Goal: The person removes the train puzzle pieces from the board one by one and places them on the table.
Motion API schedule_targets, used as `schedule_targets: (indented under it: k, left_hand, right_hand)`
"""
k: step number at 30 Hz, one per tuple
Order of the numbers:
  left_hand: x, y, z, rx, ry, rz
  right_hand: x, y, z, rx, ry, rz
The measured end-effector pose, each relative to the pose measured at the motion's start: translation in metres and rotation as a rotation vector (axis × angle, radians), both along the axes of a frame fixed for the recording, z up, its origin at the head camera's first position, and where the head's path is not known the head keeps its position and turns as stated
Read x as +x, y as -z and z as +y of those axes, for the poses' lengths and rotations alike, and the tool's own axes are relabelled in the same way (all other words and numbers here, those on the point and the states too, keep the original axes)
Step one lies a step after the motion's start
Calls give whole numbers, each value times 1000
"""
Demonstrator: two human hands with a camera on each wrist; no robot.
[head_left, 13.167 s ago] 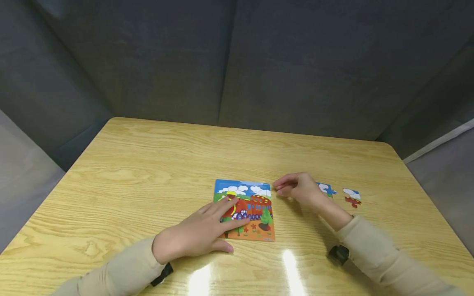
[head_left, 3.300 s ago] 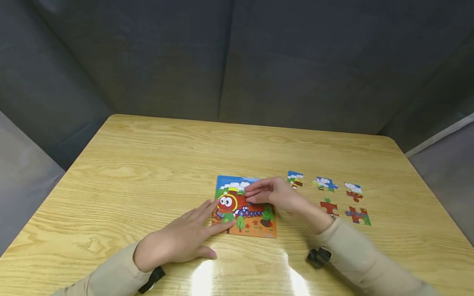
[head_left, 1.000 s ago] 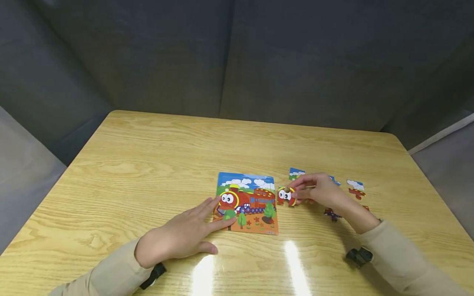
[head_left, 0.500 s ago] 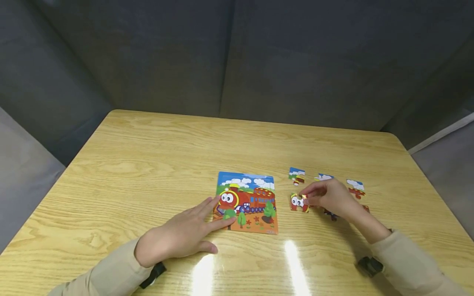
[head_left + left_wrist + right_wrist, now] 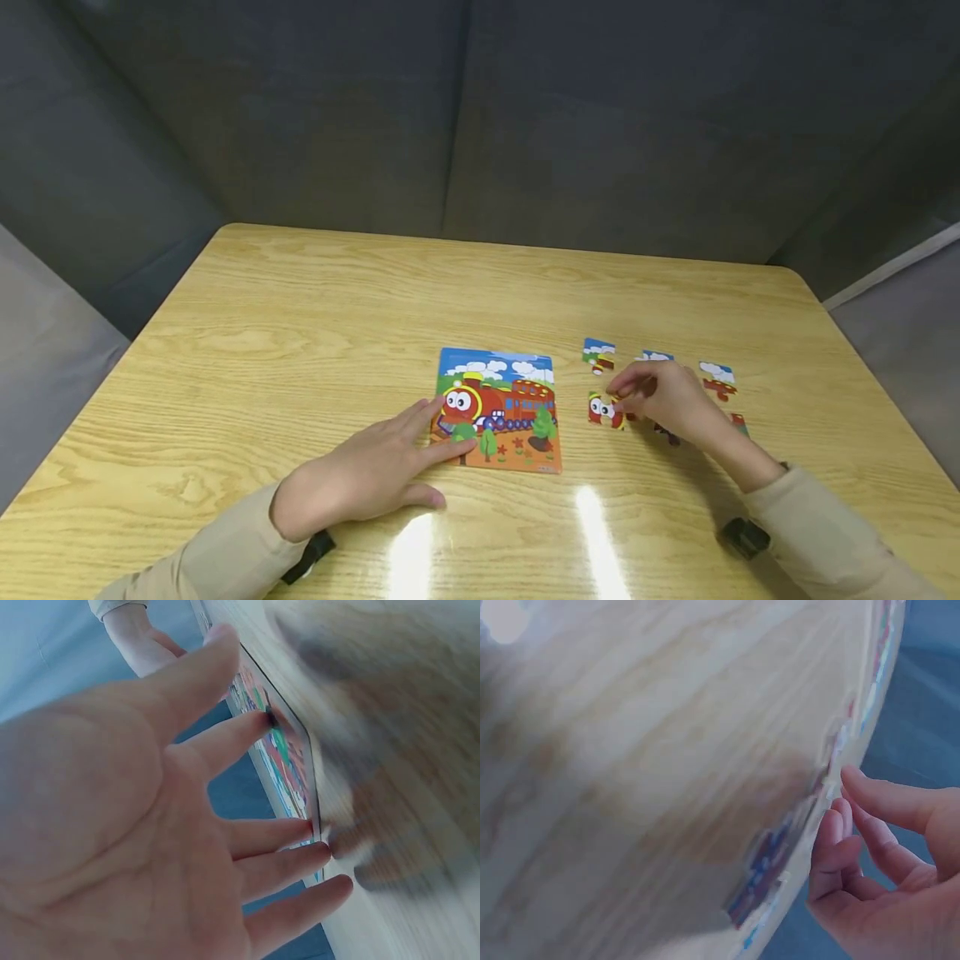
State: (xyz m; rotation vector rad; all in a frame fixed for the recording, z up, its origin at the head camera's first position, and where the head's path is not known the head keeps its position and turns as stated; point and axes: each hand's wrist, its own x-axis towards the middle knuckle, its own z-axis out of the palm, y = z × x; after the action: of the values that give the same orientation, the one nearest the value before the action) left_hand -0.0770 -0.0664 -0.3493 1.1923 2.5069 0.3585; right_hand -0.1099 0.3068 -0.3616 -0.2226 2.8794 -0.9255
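On the table lies a square train puzzle board (image 5: 517, 446) with a red engine picture. My left hand (image 5: 375, 467) rests with spread fingers on its left edge. In the left wrist view, the left hand's fingertips (image 5: 259, 721) touch the board's edge. My right hand (image 5: 667, 404) pinches the right edge of a puzzle piece (image 5: 597, 409) printed with two eyes, which lies on the table right of the board. In the right wrist view, thumb and fingers (image 5: 870, 795) are bent close together beside the pieces. The right hand partly hides a dark piece (image 5: 666, 434).
More puzzle pieces are laid out in rows at the right: a sky-and-chimney piece (image 5: 599, 354), a cloud piece (image 5: 657, 356), a cloud-and-red piece (image 5: 717, 379) and a red-green piece (image 5: 739, 423). Wood-grain table (image 5: 300, 333) surrounds them; a dark curtain (image 5: 480, 125) hangs behind.
Over these seconds more pieces have appeared right of the board. The right hand has carried the eyes piece rightward and down onto the table. The left hand stays on the board.
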Motion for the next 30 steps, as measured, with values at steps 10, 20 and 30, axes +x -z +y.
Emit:
schedule_targets:
  k: [10, 20, 30]
  left_hand:
    - [4, -8, 20, -5, 28, 35]
    - [9, -2, 44, -109, 96, 53]
    - [9, 1, 45, -130, 98, 80]
  right_hand:
    - [1, -9, -30, -203, -52, -96]
    - [1, -6, -76, -305, -184, -167]
    - [-4, -3, -84, -257, -255, -173]
